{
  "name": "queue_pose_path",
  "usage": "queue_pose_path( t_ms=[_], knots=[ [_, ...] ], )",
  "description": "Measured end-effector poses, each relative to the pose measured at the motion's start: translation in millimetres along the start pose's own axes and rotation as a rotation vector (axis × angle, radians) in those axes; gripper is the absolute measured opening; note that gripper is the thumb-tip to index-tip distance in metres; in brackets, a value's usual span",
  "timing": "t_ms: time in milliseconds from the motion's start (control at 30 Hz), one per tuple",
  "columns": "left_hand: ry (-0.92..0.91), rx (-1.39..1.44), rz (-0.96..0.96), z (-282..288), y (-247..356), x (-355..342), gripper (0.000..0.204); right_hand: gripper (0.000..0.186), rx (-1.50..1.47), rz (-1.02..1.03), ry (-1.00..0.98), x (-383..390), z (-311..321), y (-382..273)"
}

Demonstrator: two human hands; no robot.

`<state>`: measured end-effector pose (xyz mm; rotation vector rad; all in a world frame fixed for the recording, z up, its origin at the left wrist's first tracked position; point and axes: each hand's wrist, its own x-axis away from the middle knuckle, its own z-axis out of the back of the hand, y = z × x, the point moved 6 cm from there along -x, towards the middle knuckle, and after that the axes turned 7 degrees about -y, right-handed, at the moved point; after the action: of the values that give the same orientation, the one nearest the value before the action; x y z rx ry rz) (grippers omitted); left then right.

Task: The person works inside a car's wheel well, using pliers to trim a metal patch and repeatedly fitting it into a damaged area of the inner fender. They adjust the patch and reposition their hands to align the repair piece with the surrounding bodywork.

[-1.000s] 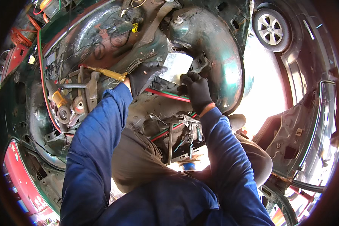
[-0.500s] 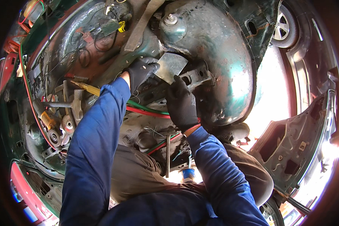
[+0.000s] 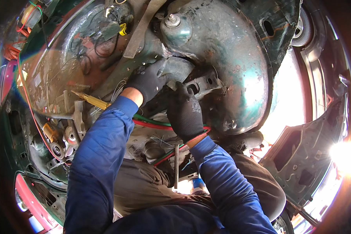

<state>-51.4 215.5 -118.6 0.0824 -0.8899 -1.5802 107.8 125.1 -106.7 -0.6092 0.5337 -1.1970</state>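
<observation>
A grey piece of sheet metal (image 3: 178,68) lies against the dark green car body, between the rounded wheel housing and a bracket with holes (image 3: 201,84). My left hand (image 3: 147,80), in a black glove, grips its left side, with the fingertips partly hidden. My right hand (image 3: 185,111), gloved the same way, has its fingers closed at the sheet's near corner. Beneath both wrists run a green hose (image 3: 148,119) and a red hose (image 3: 150,124).
To the left lie a yellow-handled screwdriver (image 3: 91,100), a hammer (image 3: 78,117) and an angle grinder (image 3: 52,136). A long flat metal strip (image 3: 138,37) slants across the top. The domed wheel housing (image 3: 230,62) rises at right, with a loose door panel (image 3: 300,156) beyond it.
The sheet metal has gone from being held up, face toward me, to lying lower against the body. My left hand has moved right, further over it; the view has shifted slightly.
</observation>
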Motion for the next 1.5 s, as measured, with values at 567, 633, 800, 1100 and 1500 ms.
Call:
queue_pose_path(
  t_ms=[567,633,800,1100,1500],
  knots=[
    [-0.133,-0.152,-0.117,7.3,-7.9,2.2,0.079,0.044,0.315,-0.089,-0.004,-3.5,-6.3,18.3],
    [-0.091,-0.145,-0.165,7.9,-9.0,-0.4,0.078,0.043,0.328,-0.072,-0.002,-3.6,-5.0,15.9],
    [-0.052,-0.035,-0.243,2.8,-24.6,-12.0,0.074,0.05,0.244,-0.045,0.051,-5.8,-1.2,15.7],
    [-0.05,0.103,-0.263,-2.5,-28.1,-14.8,0.073,0.045,0.156,-0.065,0.109,-6.8,1.8,12.9],
    [-0.049,0.021,-0.155,3.5,-16.8,-3.2,0.065,0.049,0.214,-0.054,0.049,-9.4,5.1,9.9]
  ],
)
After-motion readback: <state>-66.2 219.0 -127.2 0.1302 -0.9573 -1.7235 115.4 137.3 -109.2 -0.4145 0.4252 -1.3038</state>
